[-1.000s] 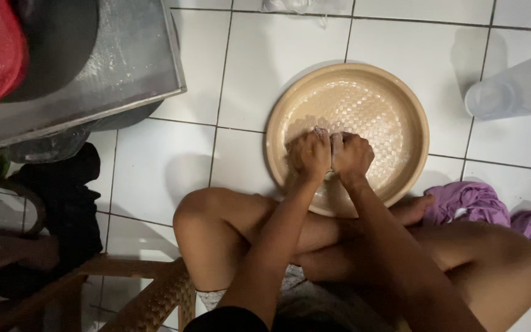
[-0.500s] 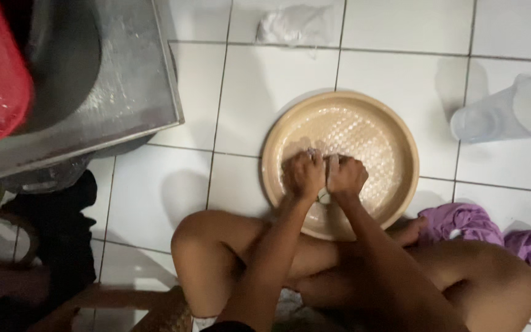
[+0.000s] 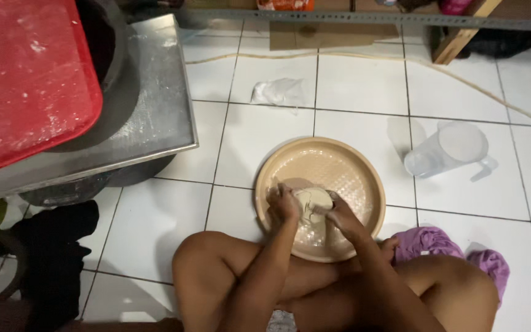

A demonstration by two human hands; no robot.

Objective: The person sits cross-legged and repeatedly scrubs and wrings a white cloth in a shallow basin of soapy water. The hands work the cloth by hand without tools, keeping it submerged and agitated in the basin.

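Beige plastic basin (image 3: 364, 169), round and shallow, textured floor, standing on the white tiled floor (image 3: 155, 227) directly ahead of my crossed legs. Inside it, toward the near rim: one pale lump of dough (image 3: 313, 201), flattened and creased.

Left hand (image 3: 283, 204): I see it curled against the left edge of the dough, fingers bent and pressing on it. Right hand (image 3: 341, 215): I see it cupped on the right edge of the dough, fingers closed over the rim of the lump. Both hands touch the dough, one to each side.

Surroundings, as I log them:
- Clear plastic jug (image 3: 447, 149) with handle, lying on the tiles to the right of the basin, near but apart from it.
- Purple cloth (image 3: 444, 246), bunched on the floor beside my right knee, just right of the basin's near edge.
- Crumpled clear plastic bag (image 3: 276, 92), on the tiles beyond the basin, well apart.
- Metal tray (image 3: 149, 117), large and flat, at upper left, raised over dark round vessels.
- Red tray (image 3: 23, 80), dusted white, lying on top of the metal tray's left part.
- Black fabric (image 3: 50, 258), heaped at lower left.
- Pale cord (image 3: 370, 58), running across the far tiles.
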